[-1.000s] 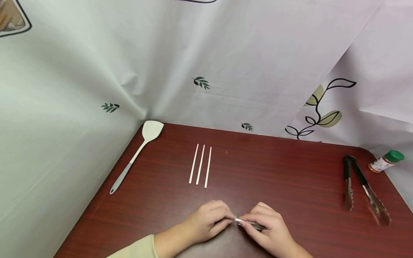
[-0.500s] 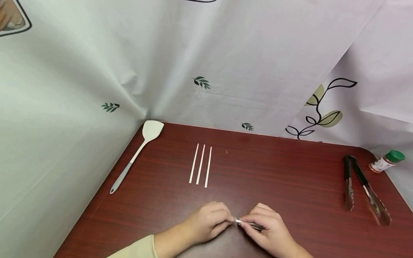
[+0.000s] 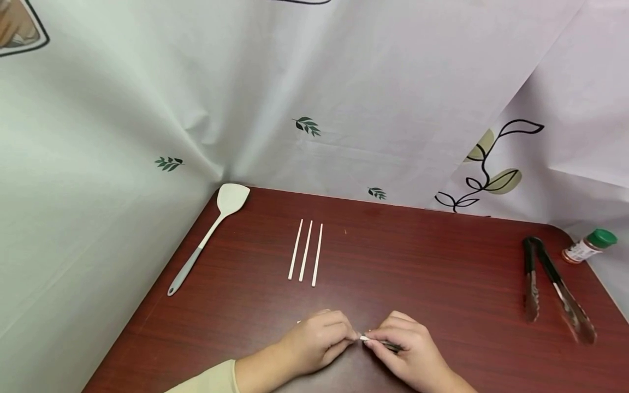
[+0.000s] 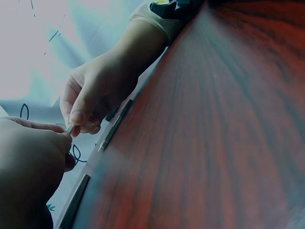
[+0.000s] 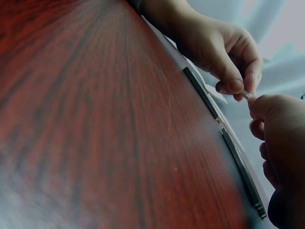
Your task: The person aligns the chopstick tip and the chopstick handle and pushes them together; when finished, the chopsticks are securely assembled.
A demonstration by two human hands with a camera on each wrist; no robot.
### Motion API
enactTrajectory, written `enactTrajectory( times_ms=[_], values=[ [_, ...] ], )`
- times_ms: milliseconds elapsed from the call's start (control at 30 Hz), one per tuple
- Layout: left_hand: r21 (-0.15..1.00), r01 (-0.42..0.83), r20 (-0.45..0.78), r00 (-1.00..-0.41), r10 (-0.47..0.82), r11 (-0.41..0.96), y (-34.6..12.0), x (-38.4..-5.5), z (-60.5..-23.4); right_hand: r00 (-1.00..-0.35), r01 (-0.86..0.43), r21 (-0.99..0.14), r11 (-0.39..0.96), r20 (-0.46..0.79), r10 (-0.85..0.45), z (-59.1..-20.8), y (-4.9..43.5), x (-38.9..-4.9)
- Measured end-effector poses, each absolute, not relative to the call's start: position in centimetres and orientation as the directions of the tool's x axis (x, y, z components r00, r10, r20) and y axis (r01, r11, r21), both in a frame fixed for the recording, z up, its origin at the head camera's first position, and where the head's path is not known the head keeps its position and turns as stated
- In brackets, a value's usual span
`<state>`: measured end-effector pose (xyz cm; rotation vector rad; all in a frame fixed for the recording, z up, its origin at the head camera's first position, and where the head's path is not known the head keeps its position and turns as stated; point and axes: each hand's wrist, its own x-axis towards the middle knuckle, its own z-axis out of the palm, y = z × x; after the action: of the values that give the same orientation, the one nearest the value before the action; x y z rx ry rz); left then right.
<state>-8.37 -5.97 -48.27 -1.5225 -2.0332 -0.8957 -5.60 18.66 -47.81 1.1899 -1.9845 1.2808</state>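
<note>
My left hand (image 3: 321, 338) and right hand (image 3: 413, 346) meet fingertip to fingertip near the table's front. Both pinch a thin pale stick (image 3: 364, 338); just a short bit shows between them and the fingers hide the rest. A greyish stick-like piece (image 3: 392, 345) shows under the right palm. In the left wrist view, one slim stick (image 4: 116, 125) lies on the table beside the right hand. The right wrist view has a slim stick (image 5: 200, 93) on the table near the left hand and another (image 5: 240, 169) near the right. Beyond the hands, three white sticks (image 3: 305, 251) lie side by side.
A white spatula (image 3: 208, 232) with a grey handle lies along the left edge of the dark red table (image 3: 427, 256). Black-handled metal tongs (image 3: 555, 289) and a green-capped spice jar (image 3: 585, 248) are at the right. Patterned white cloth (image 3: 344, 109) hangs behind and at the sides.
My left hand has dipped slightly toward the front, and a small white tip now shows past its knuckles. The right hand and the things on the table look unchanged.
</note>
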Motion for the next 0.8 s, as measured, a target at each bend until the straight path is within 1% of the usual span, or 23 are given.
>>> enactTrajectory(
  times_ms=[200, 500, 800],
  values=[
    [0.222, 0.96, 0.691, -0.277, 0.668, 0.168, -5.9, -8.3, -48.3, -0.483, -0.874, -0.457, 0.165, 0.777, -0.404, -47.6, 18.5, -5.6],
    [0.228, 0.953, 0.675, -0.303, 0.673, 0.201, -5.9, -8.1, -48.4, -0.486, -0.872, -0.463, 0.16, 0.776, -0.403, -47.5, 18.4, -5.6],
    [0.236, 0.953, 0.675, -0.303, 0.673, 0.192, -5.5, -7.8, -48.5, -0.505, -0.861, -0.478, 0.175, 0.76, -0.409, -48.7, 18.9, -5.7]
  ],
)
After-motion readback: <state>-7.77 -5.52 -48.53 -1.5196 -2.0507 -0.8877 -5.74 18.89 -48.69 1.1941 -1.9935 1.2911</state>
